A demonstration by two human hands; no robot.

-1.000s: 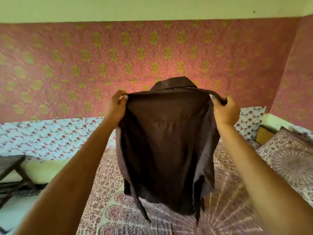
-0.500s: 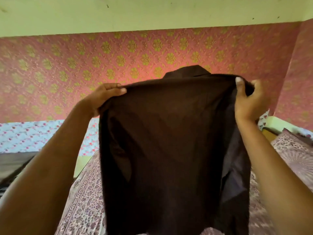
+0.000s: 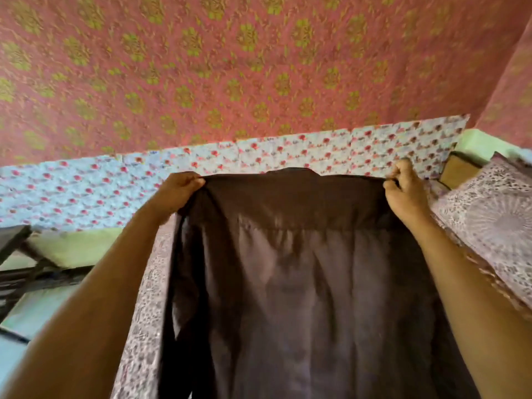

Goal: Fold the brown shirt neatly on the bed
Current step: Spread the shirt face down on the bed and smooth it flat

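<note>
The brown shirt [image 3: 302,269] is held spread in the air over the bed [image 3: 489,220], with its back panel towards the camera and the collar [image 3: 290,171] at 12 o'clock. The hem runs out of view at 6 o'clock, so it cannot be told whether the cloth touches the cover.

One shoulder is gripped by the left hand [image 3: 180,191] at 10 o'clock, fingers curled over the seam. The other is pinched by the right hand [image 3: 406,194] at 2 o'clock between thumb and curled fingers.

The fabric is judged light, thin and limp, since light passes through it and it hangs in loose vertical folds. No shape will be kept wherever it is unsupported, and a sleeve [image 3: 184,283] dangles freely at 8 o'clock. The shoulder seams are judged the best holds, then the side seams and hem corners once it is laid flat.

The bed is covered in a pale printed spread, judged soft and liable to ruck under the shirt.

At 12 o'clock a pink wall [image 3: 259,67] with yellow-green motifs is seen, and beneath it a blue floral band [image 3: 86,188]. A dark frame [image 3: 11,246] stands at 9 o'clock.
</note>
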